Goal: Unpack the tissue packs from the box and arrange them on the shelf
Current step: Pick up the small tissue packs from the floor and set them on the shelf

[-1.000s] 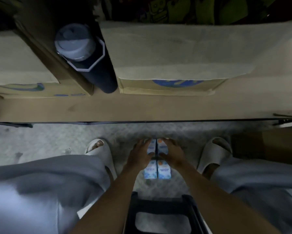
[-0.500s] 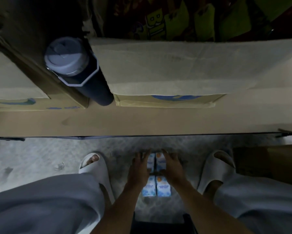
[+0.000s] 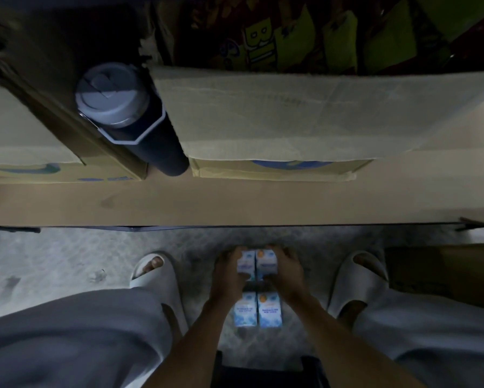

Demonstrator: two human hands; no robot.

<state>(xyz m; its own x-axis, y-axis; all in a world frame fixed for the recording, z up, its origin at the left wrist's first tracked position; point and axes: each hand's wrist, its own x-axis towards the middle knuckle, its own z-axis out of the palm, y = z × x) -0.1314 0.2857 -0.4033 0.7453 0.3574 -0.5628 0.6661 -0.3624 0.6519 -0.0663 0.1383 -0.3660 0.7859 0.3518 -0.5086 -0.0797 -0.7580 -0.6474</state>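
Observation:
Small white and blue tissue packs lie on the floor between my feet. My left hand and right hand grip the far pair of packs from both sides, fingers curled over the far edge. A near pair of packs lies flat just below, between my wrists. The wooden shelf board runs across the view above my hands. A cardboard box sits on that shelf, its flap closed.
A grey-lidded dark tumbler stands on the shelf between two cardboard boxes, the other box at left. White sandals flank my hands. A brown box sits at right. A black stool edge is below.
My hands slid forward from covering all the packs to clasp only the far pair, fingers now curled round it. The view tilted up slightly, so the shelf sits lower in frame.

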